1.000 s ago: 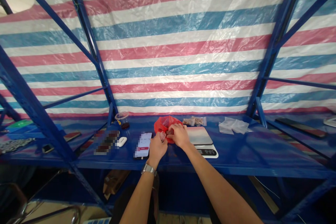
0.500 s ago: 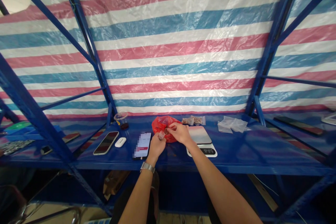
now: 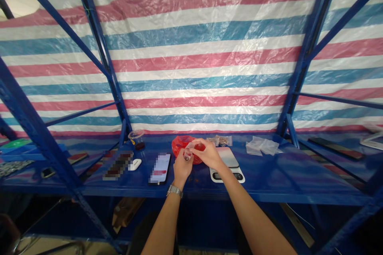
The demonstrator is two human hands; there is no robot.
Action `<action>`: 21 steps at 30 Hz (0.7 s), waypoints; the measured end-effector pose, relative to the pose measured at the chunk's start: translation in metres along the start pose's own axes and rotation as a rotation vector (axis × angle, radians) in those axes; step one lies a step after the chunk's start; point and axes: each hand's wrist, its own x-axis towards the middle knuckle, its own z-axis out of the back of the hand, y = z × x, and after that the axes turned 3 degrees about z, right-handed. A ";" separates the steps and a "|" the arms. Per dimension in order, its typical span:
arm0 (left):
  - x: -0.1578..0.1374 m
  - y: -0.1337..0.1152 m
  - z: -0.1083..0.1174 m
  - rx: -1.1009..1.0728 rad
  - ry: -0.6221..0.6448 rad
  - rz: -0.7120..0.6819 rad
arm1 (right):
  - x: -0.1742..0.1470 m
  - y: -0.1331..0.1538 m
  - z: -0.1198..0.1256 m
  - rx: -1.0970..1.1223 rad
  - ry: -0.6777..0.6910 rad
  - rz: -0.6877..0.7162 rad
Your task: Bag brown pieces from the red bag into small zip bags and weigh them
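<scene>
My left hand [image 3: 181, 166], with a watch on the wrist, and my right hand [image 3: 206, 153] meet over the blue shelf [image 3: 269, 175]. Together they pinch a small clear plastic bag [image 3: 188, 153] held just in front of a red plastic bag [image 3: 180, 144] that lies on the shelf. A white kitchen scale [image 3: 228, 163] sits right of my hands, under my right wrist.
A phone [image 3: 160, 167] lies left of my hands, then a white earbud case [image 3: 135, 164] and another phone [image 3: 117, 165]. A clear cup [image 3: 136, 138], a filled clear bag [image 3: 220, 140] and empty clear bags [image 3: 261, 146] sit at the back. Blue rack posts stand either side.
Both hands have come up out of the red bag and now hold a small clear bag between them, slightly higher and closer to me.
</scene>
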 end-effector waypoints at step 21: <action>-0.003 -0.008 0.005 0.075 -0.154 0.151 | -0.006 0.006 -0.007 -0.231 0.014 0.029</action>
